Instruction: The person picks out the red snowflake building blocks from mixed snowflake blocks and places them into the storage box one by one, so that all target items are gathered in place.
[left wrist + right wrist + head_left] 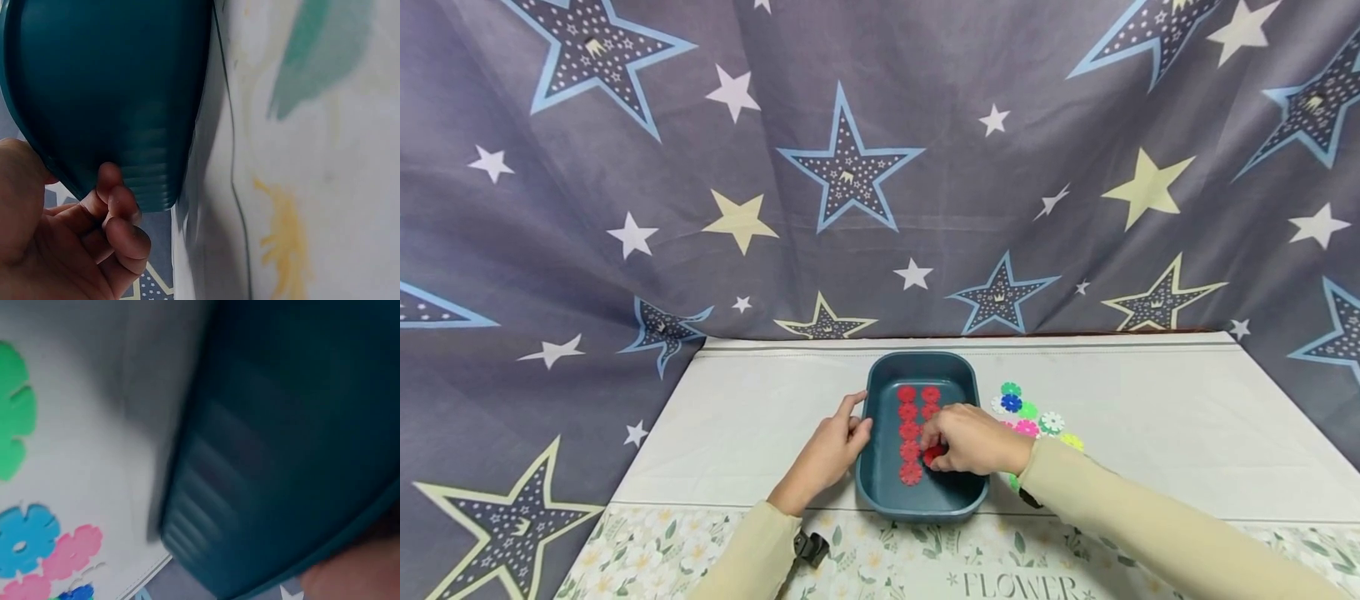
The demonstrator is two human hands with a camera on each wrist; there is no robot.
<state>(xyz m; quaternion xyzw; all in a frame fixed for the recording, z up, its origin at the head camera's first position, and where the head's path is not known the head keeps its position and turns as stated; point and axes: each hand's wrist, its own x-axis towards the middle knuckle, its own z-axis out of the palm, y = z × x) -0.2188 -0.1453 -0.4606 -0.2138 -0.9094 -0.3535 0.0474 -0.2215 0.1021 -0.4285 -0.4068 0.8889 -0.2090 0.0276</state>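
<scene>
A dark teal rectangular tray (922, 502) stands lengthwise before me. Inside it lie red flower-shaped plastic discs (911, 474) in two columns; part of the right column is hidden under my right hand (973, 437). That hand reaches over the tray's right wall and pinches a red flower-shaped disc (933, 455) low in the right column. At the left wall, my left hand (827, 450) holds the rim. Its thumb passes over the rim in the left wrist view, and the other fingers (128, 240) curl against the outer wall. The right wrist view shows mostly the tray's outer wall (281, 456).
Loose flower-shaped discs lie right of the tray, among them a dark blue disc (1011, 403), a pink disc (1027, 427), a yellow disc (1072, 442) and several green and white ones. A star-patterned curtain (880, 275) hangs behind the white, floral-edged tablecloth (760, 400).
</scene>
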